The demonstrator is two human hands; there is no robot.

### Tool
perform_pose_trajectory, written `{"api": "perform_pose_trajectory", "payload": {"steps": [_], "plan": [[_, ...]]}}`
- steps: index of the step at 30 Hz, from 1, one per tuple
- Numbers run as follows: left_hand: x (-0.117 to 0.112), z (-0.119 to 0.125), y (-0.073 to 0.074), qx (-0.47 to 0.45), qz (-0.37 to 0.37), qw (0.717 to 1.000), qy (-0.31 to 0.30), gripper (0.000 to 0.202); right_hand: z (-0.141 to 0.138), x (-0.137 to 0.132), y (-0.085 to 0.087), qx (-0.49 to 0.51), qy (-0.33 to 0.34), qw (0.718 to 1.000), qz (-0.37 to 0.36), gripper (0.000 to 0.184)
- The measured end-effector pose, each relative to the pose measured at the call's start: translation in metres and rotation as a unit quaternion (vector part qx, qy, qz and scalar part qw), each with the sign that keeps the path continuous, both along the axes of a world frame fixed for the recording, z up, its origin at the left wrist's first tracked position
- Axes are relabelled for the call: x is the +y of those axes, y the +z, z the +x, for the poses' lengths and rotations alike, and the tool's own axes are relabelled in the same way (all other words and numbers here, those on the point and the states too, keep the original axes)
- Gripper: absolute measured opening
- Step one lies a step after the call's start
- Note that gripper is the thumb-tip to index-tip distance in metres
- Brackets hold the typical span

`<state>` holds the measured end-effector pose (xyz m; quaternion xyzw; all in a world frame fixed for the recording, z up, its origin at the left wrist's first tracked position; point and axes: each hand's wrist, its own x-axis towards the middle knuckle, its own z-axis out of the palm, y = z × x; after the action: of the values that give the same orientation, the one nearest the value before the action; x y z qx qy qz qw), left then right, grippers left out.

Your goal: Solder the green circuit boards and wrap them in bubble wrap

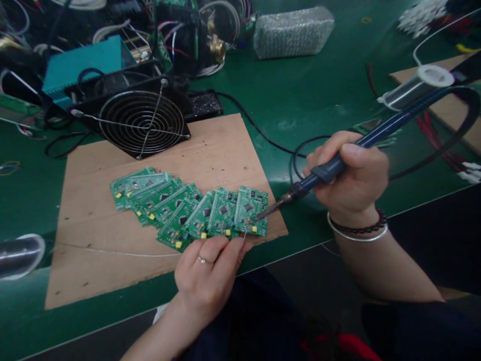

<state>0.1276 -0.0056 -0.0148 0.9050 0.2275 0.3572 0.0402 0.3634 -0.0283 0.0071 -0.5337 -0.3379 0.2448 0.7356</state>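
Note:
My right hand (349,170) is closed around the blue handle of a soldering iron (330,163). The iron's tip points down and left onto the rightmost green circuit board (251,208), near its lower edge; whether it touches cannot be made out. Pinched in my left hand (210,271) is solder wire (146,254), its short end rising toward that same board beside the tip. The wire trails left toward a solder spool (20,255). Several more circuit boards (182,218) lie overlapped in a fanned row to the left, each with a dark chip and a yellow part.
The boards lie on a brown wooden sheet (90,210) over a green table. Behind them stands a black fan (146,125) with a wire guard, near a teal box (86,62). A bubble-wrapped package (293,32) and another solder spool (415,85) sit farther back. Black cable crosses the table.

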Motion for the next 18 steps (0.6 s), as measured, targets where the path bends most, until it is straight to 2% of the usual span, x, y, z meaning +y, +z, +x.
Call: {"api": "perform_pose_trajectory", "payload": {"steps": [18], "plan": [[0.0001,0.0008,-0.0017,0.001,0.008,1.000,0.005,0.001,0.0005,-0.0020,-0.0049,-0.005,0.009,1.000,0.015,0.018]]}}
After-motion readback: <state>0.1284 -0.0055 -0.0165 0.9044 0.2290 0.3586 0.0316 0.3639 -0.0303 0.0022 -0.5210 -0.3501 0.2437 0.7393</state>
